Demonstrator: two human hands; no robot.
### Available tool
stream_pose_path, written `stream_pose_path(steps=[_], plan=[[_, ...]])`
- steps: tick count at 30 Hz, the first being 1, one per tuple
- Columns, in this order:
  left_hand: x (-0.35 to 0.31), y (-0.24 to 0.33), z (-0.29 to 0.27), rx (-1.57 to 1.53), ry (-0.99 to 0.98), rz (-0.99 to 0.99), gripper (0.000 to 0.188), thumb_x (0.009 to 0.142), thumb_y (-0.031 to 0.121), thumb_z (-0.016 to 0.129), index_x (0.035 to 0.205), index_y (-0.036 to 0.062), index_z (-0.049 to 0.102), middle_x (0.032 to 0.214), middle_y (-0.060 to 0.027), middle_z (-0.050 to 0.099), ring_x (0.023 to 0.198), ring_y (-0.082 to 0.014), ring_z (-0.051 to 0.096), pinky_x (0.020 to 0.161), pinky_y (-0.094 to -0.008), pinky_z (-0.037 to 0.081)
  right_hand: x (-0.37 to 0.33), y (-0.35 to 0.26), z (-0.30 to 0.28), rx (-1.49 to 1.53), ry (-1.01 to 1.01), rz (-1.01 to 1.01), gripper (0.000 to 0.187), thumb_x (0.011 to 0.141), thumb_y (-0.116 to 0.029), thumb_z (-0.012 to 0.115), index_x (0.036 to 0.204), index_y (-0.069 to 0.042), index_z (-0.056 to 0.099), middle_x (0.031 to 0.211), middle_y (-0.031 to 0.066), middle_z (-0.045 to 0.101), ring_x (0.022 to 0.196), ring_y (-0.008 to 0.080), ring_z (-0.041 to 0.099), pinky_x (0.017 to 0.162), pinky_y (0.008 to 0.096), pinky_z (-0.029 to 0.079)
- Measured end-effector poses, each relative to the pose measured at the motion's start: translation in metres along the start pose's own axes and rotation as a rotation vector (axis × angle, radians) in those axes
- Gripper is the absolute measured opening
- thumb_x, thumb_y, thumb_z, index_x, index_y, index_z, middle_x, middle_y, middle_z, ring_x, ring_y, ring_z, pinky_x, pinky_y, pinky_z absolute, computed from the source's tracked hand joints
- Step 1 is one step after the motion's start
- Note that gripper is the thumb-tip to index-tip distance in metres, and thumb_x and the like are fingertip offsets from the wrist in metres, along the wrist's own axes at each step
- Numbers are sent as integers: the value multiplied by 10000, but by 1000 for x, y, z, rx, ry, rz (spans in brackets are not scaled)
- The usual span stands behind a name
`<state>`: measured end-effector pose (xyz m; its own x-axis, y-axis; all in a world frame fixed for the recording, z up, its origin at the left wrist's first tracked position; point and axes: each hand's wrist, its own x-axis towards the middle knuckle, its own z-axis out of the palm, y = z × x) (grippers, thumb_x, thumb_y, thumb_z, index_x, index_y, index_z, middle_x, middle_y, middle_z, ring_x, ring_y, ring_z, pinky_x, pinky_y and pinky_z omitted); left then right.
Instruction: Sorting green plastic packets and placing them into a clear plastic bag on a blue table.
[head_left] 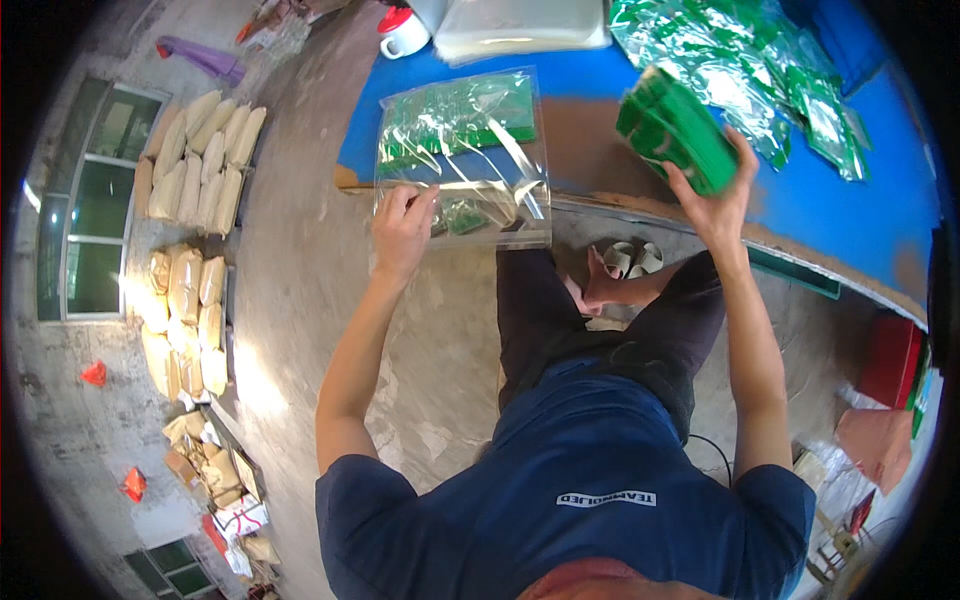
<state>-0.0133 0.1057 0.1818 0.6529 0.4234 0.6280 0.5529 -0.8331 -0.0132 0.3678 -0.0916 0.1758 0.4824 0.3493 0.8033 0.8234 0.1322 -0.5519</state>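
Note:
My left hand (402, 232) pinches the near edge of a clear plastic bag (530, 215) at the front of the blue table. Under or inside the bag's far part lies a flat green stack (460, 105); which of the two I cannot tell. A small green piece (465, 217) shows through the bag's near part. Above the table's front edge, to the right, my right hand (722, 205) grips a thick stack of flat green pieces (680, 130), tilted and a little blurred. My fingers wrap round its near right side.
Shiny clear-wrapped green packets (720, 70) heap at the back right of the blue table (590, 80). Behind the bag stands a pile of clear plastic sheets (520, 25), beside a white mug with a red lid (403, 35). Sandals (632, 260) lie below the table; filled sacks (185, 290) line the left wall.

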Motion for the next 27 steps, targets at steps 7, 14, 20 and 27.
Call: stream_pose_path(steps=[7,14,20,27], plan=[[65,72,6,-412,-98,-64,191,788,88,769,972,67,720,745,-64,553,618,-211,558,559,-332,449,26,-31,-3,275,-85,320,817,776,-243,837,1380,-27,331,1207,165,541,1122,265,558,956,401,475],[109,119,37,-635,-19,-351,133,796,62,746,922,26,721,632,-63,546,522,-171,502,520,-326,415,42,-37,-13,828,-1139,1043,623,840,-224,758,1379,-47,499,1221,88,633,1135,175,587,998,343,470],[131,134,28,-579,77,-259,121,833,48,725,948,13,720,581,-19,476,516,-95,433,491,-282,373,27,-55,51,809,-682,1241,506,844,-212,745,1285,-76,537,1140,60,649,1100,173,605,888,401,534],[151,205,35,-588,52,-198,197,820,156,730,987,53,712,713,-99,616,635,-264,621,613,-397,497,20,-15,121,1144,-921,575,477,956,-216,589,1403,-87,483,1117,54,630,973,142,607,812,327,530]])
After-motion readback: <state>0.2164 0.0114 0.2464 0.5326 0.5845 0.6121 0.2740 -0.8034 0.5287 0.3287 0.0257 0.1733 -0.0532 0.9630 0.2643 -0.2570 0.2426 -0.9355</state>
